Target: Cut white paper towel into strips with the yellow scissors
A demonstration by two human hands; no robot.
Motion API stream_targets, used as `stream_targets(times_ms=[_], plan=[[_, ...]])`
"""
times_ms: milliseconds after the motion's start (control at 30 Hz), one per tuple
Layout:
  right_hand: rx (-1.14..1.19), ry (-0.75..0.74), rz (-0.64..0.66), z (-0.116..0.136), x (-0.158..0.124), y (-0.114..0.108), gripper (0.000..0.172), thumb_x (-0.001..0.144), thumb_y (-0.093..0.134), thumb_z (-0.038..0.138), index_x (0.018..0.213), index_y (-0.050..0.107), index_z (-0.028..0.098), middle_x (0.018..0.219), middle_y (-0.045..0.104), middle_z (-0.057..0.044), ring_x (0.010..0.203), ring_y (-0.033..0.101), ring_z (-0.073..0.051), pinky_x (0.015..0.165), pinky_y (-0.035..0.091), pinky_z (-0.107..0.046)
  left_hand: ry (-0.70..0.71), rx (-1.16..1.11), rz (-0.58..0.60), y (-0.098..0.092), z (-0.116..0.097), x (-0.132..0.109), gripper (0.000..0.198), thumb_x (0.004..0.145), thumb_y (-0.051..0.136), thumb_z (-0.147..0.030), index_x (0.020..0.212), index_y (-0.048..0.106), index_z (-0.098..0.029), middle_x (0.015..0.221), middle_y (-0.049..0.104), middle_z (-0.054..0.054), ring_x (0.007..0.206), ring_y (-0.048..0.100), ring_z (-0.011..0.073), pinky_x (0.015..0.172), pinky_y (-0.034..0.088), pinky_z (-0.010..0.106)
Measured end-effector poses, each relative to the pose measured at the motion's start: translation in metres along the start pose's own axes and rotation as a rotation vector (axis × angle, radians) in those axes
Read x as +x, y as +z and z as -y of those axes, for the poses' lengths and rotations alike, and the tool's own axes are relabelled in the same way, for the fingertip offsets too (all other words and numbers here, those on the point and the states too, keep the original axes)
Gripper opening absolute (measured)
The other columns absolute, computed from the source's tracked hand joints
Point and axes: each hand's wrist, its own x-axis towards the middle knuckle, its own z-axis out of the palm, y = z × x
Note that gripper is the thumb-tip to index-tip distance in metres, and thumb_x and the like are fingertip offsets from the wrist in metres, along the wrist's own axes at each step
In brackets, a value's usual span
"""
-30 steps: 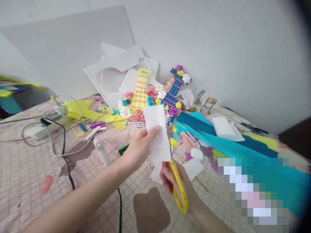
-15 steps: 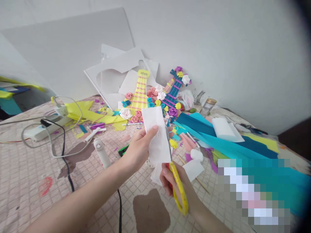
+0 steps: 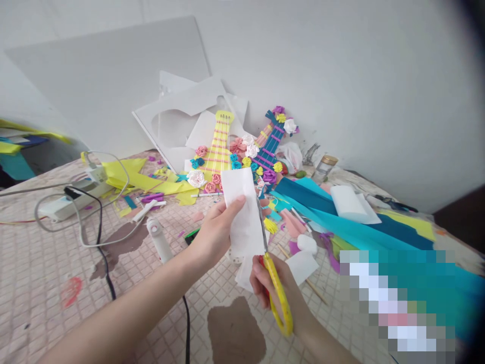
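My left hand (image 3: 212, 232) pinches a white slip of paper (image 3: 242, 217) upright in front of me, thumb on its near face and fingers behind. My right hand (image 3: 271, 288) is clenched through the yellow handles of the scissors (image 3: 278, 298). The blades run up along the paper's right edge and look almost closed on it, though they are too thin here to be sure. Below is the tiled floor (image 3: 38, 263), with a glue gun (image 3: 159, 240) just left of my left wrist and a power strip (image 3: 71, 199) farther left. Teal paper sheets (image 3: 341, 222) lie to the right, and two paper guitars (image 3: 220, 146) lean on the wall (image 3: 341, 76).
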Motion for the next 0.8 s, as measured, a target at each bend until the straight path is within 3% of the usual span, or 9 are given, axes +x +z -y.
stream_targets(times_ms=[367,533,800], plan=[[0.01,0.023,0.006,0.002,-0.0011,0.0019,0.038,0.073,0.054,0.054,0.065,0.038,0.02,0.044,0.04,0.009,0.031,0.033,-0.003,0.032,0.023,-0.017,-0.014,0.04,-0.008,0.0007,-0.0005,-0.0008,0.027,0.079,0.057,-0.032,0.098,0.066,-0.016,0.089,0.071,0.009,0.084,0.066,0.0228,0.073,0.051,0.034],[0.049,0.015,0.0,-0.0013,-0.0012,0.0002,0.04,0.07,0.055,0.058,0.072,0.043,0.019,0.044,0.039,0.009,0.032,0.032,-0.004,0.033,0.022,-0.018,-0.014,0.071,0.054,0.0019,-0.0016,-0.0021,0.03,0.079,0.056,-0.034,0.1,0.067,-0.015,0.092,0.071,0.011,0.086,0.065,0.0237,0.075,0.051,0.034],[0.029,-0.016,0.014,-0.0018,-0.0006,-0.0005,0.044,0.07,0.054,0.061,0.067,0.042,0.019,0.043,0.039,0.009,0.031,0.033,-0.004,0.032,0.023,-0.018,-0.012,0.096,0.069,0.0009,0.0001,-0.0036,0.029,0.077,0.059,-0.035,0.096,0.068,-0.015,0.089,0.071,0.01,0.075,0.066,0.0201,0.066,0.051,0.03]])
